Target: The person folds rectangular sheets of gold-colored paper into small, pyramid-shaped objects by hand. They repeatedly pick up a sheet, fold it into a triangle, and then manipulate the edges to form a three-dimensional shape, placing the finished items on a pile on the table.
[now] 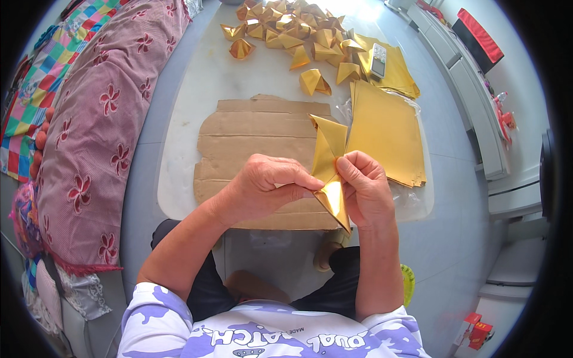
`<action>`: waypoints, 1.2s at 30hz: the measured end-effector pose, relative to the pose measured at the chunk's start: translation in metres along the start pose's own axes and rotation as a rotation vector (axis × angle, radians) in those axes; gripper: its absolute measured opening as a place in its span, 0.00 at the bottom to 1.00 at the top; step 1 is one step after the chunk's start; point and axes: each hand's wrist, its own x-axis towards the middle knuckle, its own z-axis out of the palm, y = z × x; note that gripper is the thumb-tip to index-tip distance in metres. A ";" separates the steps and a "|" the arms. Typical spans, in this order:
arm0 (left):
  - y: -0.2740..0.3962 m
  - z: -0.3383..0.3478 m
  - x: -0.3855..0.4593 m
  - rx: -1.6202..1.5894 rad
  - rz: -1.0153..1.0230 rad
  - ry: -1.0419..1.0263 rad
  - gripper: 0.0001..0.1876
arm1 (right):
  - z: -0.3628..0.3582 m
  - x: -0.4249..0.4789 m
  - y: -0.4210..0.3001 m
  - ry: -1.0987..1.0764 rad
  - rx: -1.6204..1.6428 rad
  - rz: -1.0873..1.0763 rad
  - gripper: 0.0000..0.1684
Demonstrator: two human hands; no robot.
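Observation:
A partly folded sheet of gold foil paper (330, 147) is held between my two hands, above the right part of a flat cardboard piece (255, 143). My left hand (277, 181) pinches its left edge between thumb and forefinger. On the opposite edge, the thumb and curled fingers of my right hand (366, 188) grip the same sheet. Its upper end makes a pointed corner, and the lower end tapers to a shiny tip near the table's front edge. Just right of it lies a stack of flat gold paper sheets (387, 134).
Many folded gold paper ingots (291, 27) are heaped at the table's far end. A white remote control (378, 60) rests on another gold paper stack (400, 74). The whitish table (179, 147) stands between a sofa with a pink flowered cover (112, 112) and a grey-white cabinet (474, 89).

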 end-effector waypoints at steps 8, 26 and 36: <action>0.004 -0.004 -0.001 -0.054 0.069 0.118 0.10 | 0.008 -0.007 -0.006 -0.127 0.040 -0.263 0.14; -0.001 0.009 -0.004 -0.158 -0.079 0.304 0.09 | 0.020 -0.003 0.027 -0.208 0.082 -0.443 0.06; -0.007 0.011 -0.002 0.097 0.083 0.251 0.08 | 0.026 -0.003 0.019 -0.163 0.198 -0.308 0.11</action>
